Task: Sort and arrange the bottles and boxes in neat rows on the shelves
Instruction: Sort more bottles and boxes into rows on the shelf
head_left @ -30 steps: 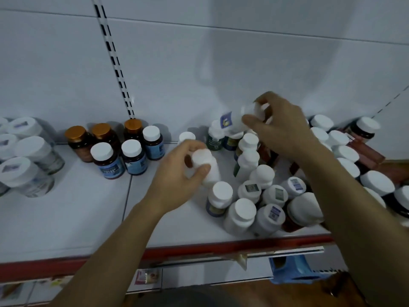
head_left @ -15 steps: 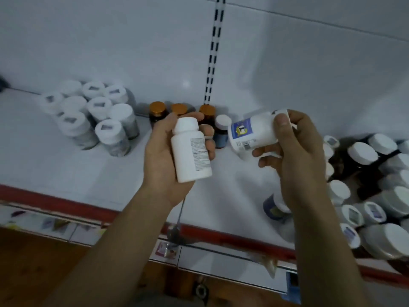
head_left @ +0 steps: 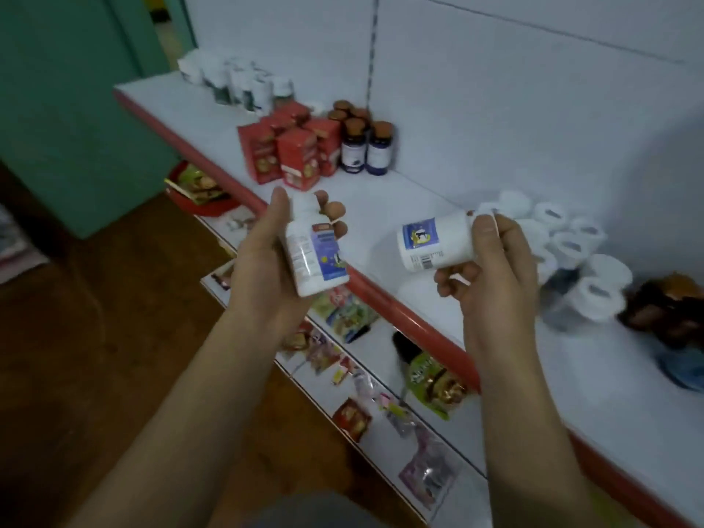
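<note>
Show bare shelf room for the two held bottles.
Bare shelf between the dark jars and the white-capped cluster; also the front strip between that cluster and the red edge. Crowded: red boxes, the cluster itself.

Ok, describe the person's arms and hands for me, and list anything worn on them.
Nothing worn shows. The left hand and right hand are bare, with no gloves, rings or bands visible. The left forearm and right forearm are uncovered down to the frame's lower edge, with no sleeve, watch or bracelet in view.
</note>
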